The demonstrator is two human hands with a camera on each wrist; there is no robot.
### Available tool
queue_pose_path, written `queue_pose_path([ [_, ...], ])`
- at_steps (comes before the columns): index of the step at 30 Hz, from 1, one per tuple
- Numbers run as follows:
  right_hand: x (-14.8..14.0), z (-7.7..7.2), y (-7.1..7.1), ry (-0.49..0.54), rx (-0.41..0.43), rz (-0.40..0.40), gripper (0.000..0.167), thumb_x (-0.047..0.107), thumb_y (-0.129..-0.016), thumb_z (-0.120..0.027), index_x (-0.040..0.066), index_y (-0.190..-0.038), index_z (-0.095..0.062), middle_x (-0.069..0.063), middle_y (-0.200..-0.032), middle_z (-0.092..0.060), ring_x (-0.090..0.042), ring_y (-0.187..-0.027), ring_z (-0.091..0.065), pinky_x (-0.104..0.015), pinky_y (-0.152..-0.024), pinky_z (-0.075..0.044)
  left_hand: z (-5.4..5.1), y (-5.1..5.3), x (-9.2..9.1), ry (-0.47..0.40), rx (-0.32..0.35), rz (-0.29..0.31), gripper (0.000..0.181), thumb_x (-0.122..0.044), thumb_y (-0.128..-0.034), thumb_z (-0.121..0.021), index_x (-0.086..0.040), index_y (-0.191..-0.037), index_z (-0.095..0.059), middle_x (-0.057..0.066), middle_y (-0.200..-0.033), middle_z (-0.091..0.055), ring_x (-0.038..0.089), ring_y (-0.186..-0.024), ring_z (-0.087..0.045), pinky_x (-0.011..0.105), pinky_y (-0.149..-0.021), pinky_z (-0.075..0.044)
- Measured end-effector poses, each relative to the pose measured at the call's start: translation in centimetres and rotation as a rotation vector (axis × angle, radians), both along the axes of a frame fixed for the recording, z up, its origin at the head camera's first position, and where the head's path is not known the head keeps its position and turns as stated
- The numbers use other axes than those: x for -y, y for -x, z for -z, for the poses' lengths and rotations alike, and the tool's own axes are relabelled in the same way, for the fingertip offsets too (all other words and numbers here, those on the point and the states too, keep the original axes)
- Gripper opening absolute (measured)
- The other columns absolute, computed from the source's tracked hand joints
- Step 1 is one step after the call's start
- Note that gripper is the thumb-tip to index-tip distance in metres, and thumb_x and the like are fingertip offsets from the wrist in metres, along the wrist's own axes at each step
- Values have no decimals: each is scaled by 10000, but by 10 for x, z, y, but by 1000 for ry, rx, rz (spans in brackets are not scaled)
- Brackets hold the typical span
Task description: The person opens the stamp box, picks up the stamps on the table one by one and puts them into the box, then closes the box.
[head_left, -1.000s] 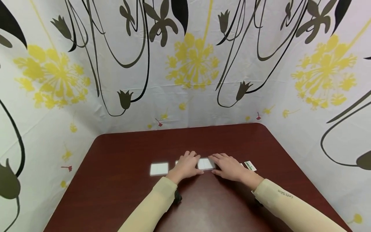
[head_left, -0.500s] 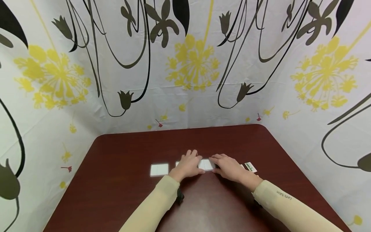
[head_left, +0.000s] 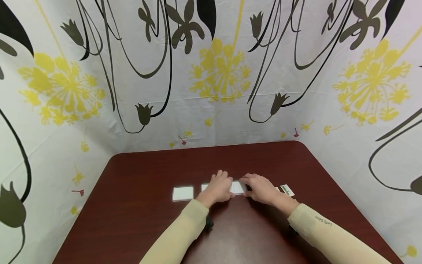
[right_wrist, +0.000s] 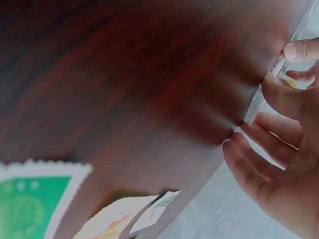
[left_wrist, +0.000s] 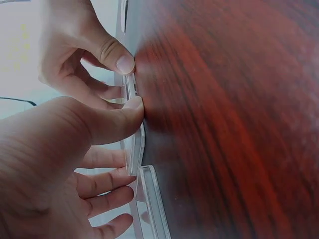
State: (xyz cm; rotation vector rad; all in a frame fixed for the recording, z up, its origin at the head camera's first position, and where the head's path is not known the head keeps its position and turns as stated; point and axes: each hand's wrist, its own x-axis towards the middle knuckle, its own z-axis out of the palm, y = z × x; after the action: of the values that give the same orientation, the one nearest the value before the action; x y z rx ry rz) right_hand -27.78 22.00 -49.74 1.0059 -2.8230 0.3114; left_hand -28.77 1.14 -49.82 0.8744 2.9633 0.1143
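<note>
Hands (head_left: 218,189) (head_left: 262,189) pinch a clear case (head_left: 237,187) from either side.

Patterned floral cloth (head_left: 211,80), dark red tabletop (head_left: 138,205)

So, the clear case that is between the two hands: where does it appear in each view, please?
Head: the clear case is below and slightly right of centre, between the left hand and right hand.
Left wrist: the clear case is left of centre, nearly edge-on, partly covered.
Right wrist: the clear case is toward the right side, nearly edge-on.
Shared landmark: the red-brown table.
</note>
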Motion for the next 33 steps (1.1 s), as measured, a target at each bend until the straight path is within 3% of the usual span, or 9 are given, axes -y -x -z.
queue_pose_path([
  [9, 3, -1, -2, 18, 21, 31, 491, 166, -795, -870, 64, -1242, -697, -50, -1166, -652, -234, -1011, -634, -423, -792, -537, -2, -3, 2, -12, -22, -1, 582, -504, -898, -729, -125, -1331, -640, 88, -1249, -575, 266, -1167, -473, 492, -958, -420],
  [19, 5, 0, -1, 58, 51, 61, 533, 138, -779, -877, 49, -1269, -686, -70, -1215, -645, -240, -1054, -629, -428, -818, -529, -1, -1, 3, -48, -41, 6, 541, -497, -871, -763, -123, -1253, -677, 69, -1161, -604, 250, -1080, -500, 464, -890, -424],
  [33, 4, 0, -4, 51, 15, 52, 533, 134, -788, -868, 48, -1280, -681, -67, -1228, -643, -261, -1078, -631, -442, -811, -539, 1, -6, 2, -6, -58, -8, 598, -523, -901, -714, -132, -1345, -626, 71, -1231, -584, 255, -1132, -497, 501, -951, -421],
])
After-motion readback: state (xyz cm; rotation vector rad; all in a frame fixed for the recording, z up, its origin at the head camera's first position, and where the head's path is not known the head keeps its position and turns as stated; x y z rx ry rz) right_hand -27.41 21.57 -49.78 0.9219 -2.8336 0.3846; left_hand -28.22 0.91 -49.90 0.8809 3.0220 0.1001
